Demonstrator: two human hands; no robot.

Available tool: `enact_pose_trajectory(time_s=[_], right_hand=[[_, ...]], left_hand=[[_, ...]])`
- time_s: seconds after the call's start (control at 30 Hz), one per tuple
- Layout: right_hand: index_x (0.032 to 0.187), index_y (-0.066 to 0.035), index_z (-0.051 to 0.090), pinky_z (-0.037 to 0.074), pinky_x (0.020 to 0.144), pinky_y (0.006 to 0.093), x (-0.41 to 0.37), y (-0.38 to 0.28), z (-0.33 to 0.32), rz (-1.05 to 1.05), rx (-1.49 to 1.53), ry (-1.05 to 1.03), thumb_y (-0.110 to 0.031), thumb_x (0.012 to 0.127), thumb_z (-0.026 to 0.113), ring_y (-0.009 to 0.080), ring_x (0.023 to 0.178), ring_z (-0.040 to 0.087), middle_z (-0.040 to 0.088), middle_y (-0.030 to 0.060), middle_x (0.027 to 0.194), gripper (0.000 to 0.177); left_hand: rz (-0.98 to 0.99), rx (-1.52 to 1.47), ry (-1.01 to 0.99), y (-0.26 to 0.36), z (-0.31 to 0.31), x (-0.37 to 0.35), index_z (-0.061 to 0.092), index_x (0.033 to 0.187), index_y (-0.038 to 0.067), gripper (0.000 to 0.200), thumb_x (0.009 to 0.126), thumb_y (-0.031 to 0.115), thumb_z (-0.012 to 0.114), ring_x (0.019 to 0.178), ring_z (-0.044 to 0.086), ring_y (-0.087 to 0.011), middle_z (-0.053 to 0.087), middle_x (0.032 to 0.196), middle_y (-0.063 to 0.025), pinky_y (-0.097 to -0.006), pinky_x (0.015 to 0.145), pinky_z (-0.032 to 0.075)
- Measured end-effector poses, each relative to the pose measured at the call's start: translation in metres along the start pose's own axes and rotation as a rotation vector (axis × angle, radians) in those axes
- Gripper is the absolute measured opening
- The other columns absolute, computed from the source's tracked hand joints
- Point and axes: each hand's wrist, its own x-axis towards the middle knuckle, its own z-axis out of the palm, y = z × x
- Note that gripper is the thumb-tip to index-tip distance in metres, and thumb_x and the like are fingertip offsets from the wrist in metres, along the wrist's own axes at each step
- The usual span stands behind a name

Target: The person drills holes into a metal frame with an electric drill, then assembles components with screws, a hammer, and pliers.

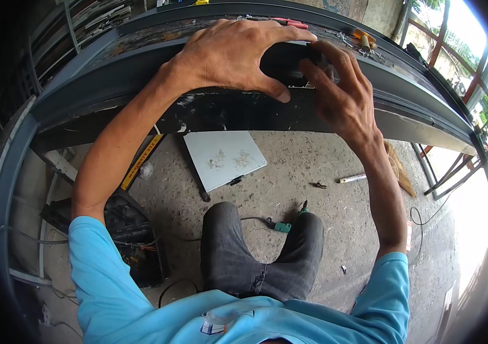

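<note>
Spanning the long dark-grey metal beam (106, 80) fronting the dark-topped workbench (141, 41), the left hand (227, 54) is splaying wide; the right hand (347, 94) is curling alongside, grasp unclear. One slip could be nicking fingertips!

A long, dark metal beam (227, 112) spans crosswise, its black near face scuffed and flecked with white, its upper edge partly covered by the left hand (229, 54) and right hand (344, 94)

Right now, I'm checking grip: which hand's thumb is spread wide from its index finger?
The left hand, on the dark metal frame; the right hand has curled fingers.
</note>
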Motion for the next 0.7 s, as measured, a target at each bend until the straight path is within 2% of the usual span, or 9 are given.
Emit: enact_pose_trajectory(time_s=[0.03, 0.13, 0.23, 0.33, 0.4, 0.47, 0.53, 0.6, 0.7], right_hand=[[0.112, -0.018, 0.059, 0.056, 0.077, 0.0325, -0.002, 0.001, 0.001, 0.018, 0.026, -0.011, 0.006, 0.062, 0.069, 0.0255, 0.099, 0.059, 0.054, 0.0091, 0.118, 0.056], [0.126, -0.018, 0.05, 0.054, 0.082, 0.0353, -0.003, 0.001, 0.0, 0.067, 0.026, -0.043, 0.007, 0.063, 0.067, 0.0271, 0.101, 0.059, 0.054, 0.0106, 0.12, 0.07], [0.135, -0.014, 0.039, 0.052, 0.086, 0.0387, -0.003, -0.007, 0.001, 0.164, 0.083, 0.025, 0.011, 0.064, 0.063, 0.0284, 0.101, 0.059, 0.057, 0.0116, 0.117, 0.08], [0.138, -0.01, 0.035, 0.052, 0.087, 0.0396, -0.006, -0.009, 0.008, 0.298, 0.17, 0.092, 0.013, 0.064, 0.057, 0.0286, 0.101, 0.059, 0.061, 0.0114, 0.113, 0.08], [0.141, -0.011, 0.029, 0.052, 0.086, 0.0399, -0.005, -0.011, 0.009, 0.339, 0.205, 0.132, 0.015, 0.065, 0.051, 0.0311, 0.106, 0.059, 0.063, 0.0132, 0.113, 0.083], [0.143, -0.011, 0.025, 0.053, 0.086, 0.0399, -0.007, -0.01, 0.008, 0.413, 0.381, 0.162, 0.015, 0.067, 0.049, 0.0336, 0.114, 0.057, 0.061, 0.0168, 0.119, 0.084], [0.144, -0.011, 0.022, 0.054, 0.085, 0.0405, -0.008, -0.011, 0.002, 0.468, 0.455, 0.152, 0.013, 0.068, 0.051, 0.0351, 0.118, 0.054, 0.06, 0.0194, 0.121, 0.084], [0.147, -0.009, 0.017, 0.042, 0.101, 0.0442, -0.012, -0.009, -0.003, 0.455, 0.597, 0.106, 0.004, 0.078, 0.058, 0.0304, 0.119, 0.055, 0.058, 0.018, 0.124, 0.081], [0.147, -0.009, 0.015, 0.036, 0.106, 0.0461, -0.017, -0.005, -0.004, 0.429, 0.609, 0.092, -0.003, 0.077, 0.066, 0.0317, 0.123, 0.051, 0.059, 0.0178, 0.124, 0.086]], left_hand=[[0.013, 0.01, 0.033, -0.002, 0.002, 0.0, 0.043, 0.138, 0.026, 0.098, 0.054, 0.061, 0.08, 0.116, 0.056, -0.0307, 0.055, 0.132, -0.0079, -0.0489, 0.101, 0.045], [0.034, 0.023, 0.118, 0.0, 0.004, -0.002, 0.046, 0.136, 0.025, 0.094, 0.056, 0.061, 0.079, 0.115, 0.057, -0.0306, 0.057, 0.129, -0.0087, -0.0475, 0.101, 0.045], [0.058, 0.006, 0.24, 0.011, 0.012, -0.004, 0.048, 0.134, 0.023, 0.09, 0.057, 0.06, 0.08, 0.114, 0.057, -0.0307, 0.059, 0.126, -0.0085, -0.0468, 0.101, 0.044], [0.083, 0.037, 0.34, 0.018, 0.019, -0.003, 0.052, 0.13, 0.021, 0.082, 0.061, 0.056, 0.08, 0.111, 0.059, -0.0288, 0.062, 0.121, -0.0058, -0.0444, 0.099, 0.045], [0.118, 0.056, 0.394, 0.016, 0.021, -0.001, 0.054, 0.128, 0.019, 0.078, 0.062, 0.048, 0.082, 0.099, 0.064, -0.0254, 0.066, 0.111, -0.0082, -0.0408, 0.09, 0.05], [0.115, 0.06, 0.393, 0.017, 0.02, -0.002, 0.054, 0.128, 0.02, 0.077, 0.061, 0.044, 0.083, 0.097, 0.065, -0.0247, 0.066, 0.109, -0.0071, -0.0401, 0.089, 0.05], [0.08, 0.029, 0.321, 0.019, 0.018, -0.004, 0.052, 0.13, 0.02, 0.074, 0.067, 0.048, 0.079, 0.108, 0.061, -0.0246, 0.062, 0.12, -0.0049, -0.0418, 0.094, 0.047], [0.106, 0.038, 0.326, 0.017, 0.019, -0.005, 0.053, 0.13, 0.019, 0.075, 0.067, 0.048, 0.079, 0.108, 0.061, -0.025, 0.062, 0.12, -0.0052, -0.0421, 0.094, 0.047], [0.097, 0.043, 0.316, 0.022, 0.013, -0.005, 0.053, 0.129, 0.016, 0.076, 0.065, 0.047, 0.08, 0.107, 0.06, -0.026, 0.062, 0.121, -0.0059, -0.0429, 0.094, 0.046]])
